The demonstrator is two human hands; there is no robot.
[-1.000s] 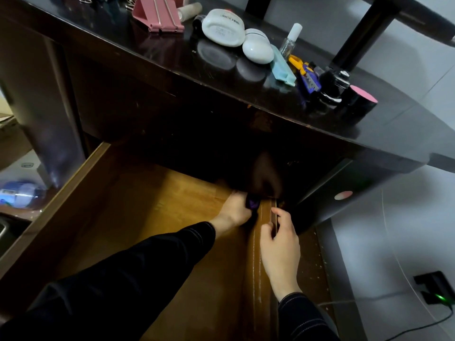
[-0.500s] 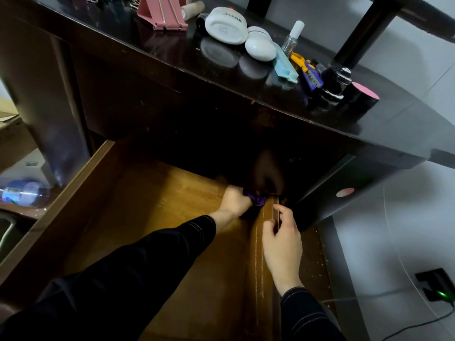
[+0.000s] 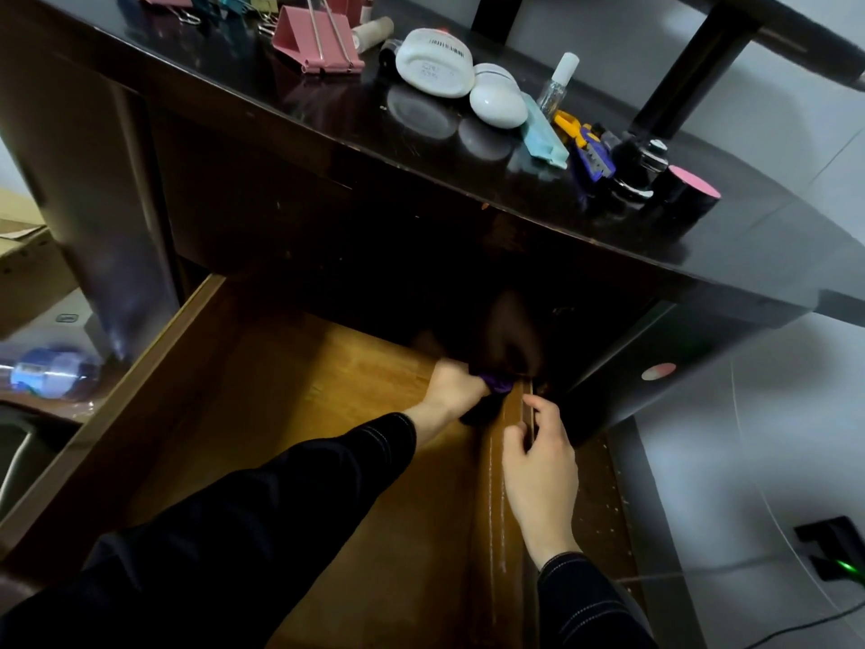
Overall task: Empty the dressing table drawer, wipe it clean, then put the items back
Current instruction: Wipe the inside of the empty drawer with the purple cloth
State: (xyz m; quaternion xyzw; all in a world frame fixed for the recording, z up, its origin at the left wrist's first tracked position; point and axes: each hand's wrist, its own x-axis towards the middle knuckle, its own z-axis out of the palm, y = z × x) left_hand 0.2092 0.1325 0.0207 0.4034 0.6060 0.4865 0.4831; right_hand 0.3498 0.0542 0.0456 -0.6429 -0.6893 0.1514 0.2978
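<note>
Your left hand has pushed the cloth deeper into the drawer back corner, clenched on it; right hand, just beside, grips the side wall. Press hard, wipe toward you.

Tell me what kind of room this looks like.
Likely a bedroom or dressing area at home: a dark table with its wooden drawer pulled open, a small bottle and white containers on top.

purple cloth, brown wooden drawer, pink binder clip
</note>
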